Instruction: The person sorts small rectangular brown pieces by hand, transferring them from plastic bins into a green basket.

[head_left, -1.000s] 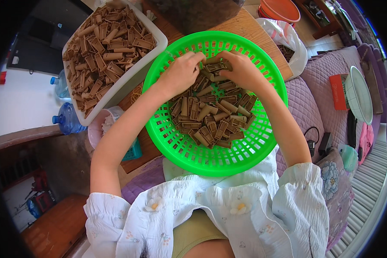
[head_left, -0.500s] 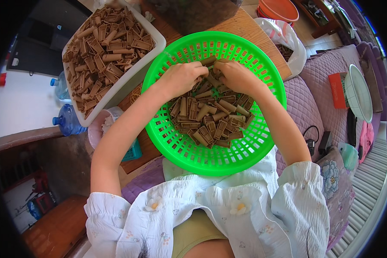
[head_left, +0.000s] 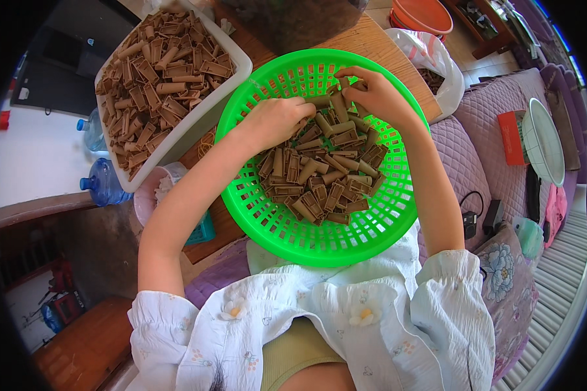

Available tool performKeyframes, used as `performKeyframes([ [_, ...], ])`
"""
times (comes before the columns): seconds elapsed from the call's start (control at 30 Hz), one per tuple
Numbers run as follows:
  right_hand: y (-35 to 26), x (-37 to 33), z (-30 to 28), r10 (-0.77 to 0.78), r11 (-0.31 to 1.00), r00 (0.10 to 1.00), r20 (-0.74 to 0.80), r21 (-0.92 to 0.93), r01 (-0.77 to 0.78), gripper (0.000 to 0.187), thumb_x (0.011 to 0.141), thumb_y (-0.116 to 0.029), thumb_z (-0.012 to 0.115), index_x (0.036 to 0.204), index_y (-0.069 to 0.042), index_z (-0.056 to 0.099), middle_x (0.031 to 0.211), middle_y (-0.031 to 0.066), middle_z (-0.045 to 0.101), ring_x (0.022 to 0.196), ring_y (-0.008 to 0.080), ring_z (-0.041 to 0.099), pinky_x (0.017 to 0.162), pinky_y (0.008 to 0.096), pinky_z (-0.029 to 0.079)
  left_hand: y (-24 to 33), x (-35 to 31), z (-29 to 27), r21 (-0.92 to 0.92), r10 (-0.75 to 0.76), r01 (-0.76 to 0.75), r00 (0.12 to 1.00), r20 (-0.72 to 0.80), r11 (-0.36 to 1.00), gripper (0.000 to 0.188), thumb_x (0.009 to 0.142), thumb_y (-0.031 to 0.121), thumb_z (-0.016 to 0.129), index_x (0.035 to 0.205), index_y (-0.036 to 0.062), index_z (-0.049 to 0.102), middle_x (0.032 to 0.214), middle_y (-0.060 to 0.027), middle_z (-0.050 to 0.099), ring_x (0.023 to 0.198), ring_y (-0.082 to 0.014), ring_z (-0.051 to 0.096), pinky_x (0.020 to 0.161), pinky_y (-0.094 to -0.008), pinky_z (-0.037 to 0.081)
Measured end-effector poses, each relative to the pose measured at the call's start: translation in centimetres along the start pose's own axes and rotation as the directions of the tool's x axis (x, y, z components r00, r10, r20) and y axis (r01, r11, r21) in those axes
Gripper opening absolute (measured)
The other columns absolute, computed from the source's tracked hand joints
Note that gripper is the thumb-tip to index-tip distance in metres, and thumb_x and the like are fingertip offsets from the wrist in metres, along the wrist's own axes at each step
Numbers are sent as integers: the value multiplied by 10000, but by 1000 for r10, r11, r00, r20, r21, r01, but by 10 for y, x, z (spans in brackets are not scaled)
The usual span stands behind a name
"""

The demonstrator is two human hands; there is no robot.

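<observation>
A bright green plastic basket (head_left: 319, 254) rests on my lap, with a heap of small brown half-tube plastic pieces (head_left: 319, 173) in it. Over the heap's far left side, my left hand (head_left: 277, 122) has its fingers curled round a brown plastic piece (head_left: 319, 101) that pokes out beyond the fingertips. My right hand (head_left: 378, 98) is at the basket's far right side, its thumb and fingers bent round another brown piece (head_left: 338, 106). Part of that grip is hidden by the fingers.
A pale tub (head_left: 238, 72) piled with similar brown pieces stands to the left on a wooden table (head_left: 385, 55). A white plastic bag (head_left: 447, 78) lies beyond the basket. Blue water bottles (head_left: 103, 181) are far left; a quilted sofa (head_left: 473, 137) runs along the right.
My right hand has moved up and to the right, away from my left hand, its fingers opening wider. More pieces show between the hands. My left hand has barely moved.
</observation>
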State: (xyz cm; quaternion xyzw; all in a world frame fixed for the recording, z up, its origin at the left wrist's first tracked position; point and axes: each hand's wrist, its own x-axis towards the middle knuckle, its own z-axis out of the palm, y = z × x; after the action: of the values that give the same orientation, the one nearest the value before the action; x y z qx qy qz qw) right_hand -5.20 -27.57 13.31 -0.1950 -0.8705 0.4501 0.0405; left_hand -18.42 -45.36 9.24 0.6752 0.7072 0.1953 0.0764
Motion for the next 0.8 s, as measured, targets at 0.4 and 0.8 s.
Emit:
performKeyframes([
  [0.4, 0, -2, -15, 66, 604, 967, 246, 761, -235, 207, 893, -161, 496, 1079, -72, 492, 665, -23, 471, 552, 27, 442, 423, 150, 287, -3, 0, 2, 9, -16, 16, 1000, 1, 1000, 156, 763, 91, 584, 916, 99, 553, 913, -75, 561, 759, -297, 591, 640, -399, 487],
  [0.8, 6, 1, -16, 58, 418, 979, 198, 885, -204, 213, 857, -56, 531, 1065, -87, 493, 912, 47, 558, 615, 70, 523, 494, 178, 474, 5, -1, -5, 34, -108, 103, 963, 248, 994, 368, 776, 76, 576, 1136, 150, 559, 1328, -78, 375, 914, -297, 582, 776, -407, 485],
])
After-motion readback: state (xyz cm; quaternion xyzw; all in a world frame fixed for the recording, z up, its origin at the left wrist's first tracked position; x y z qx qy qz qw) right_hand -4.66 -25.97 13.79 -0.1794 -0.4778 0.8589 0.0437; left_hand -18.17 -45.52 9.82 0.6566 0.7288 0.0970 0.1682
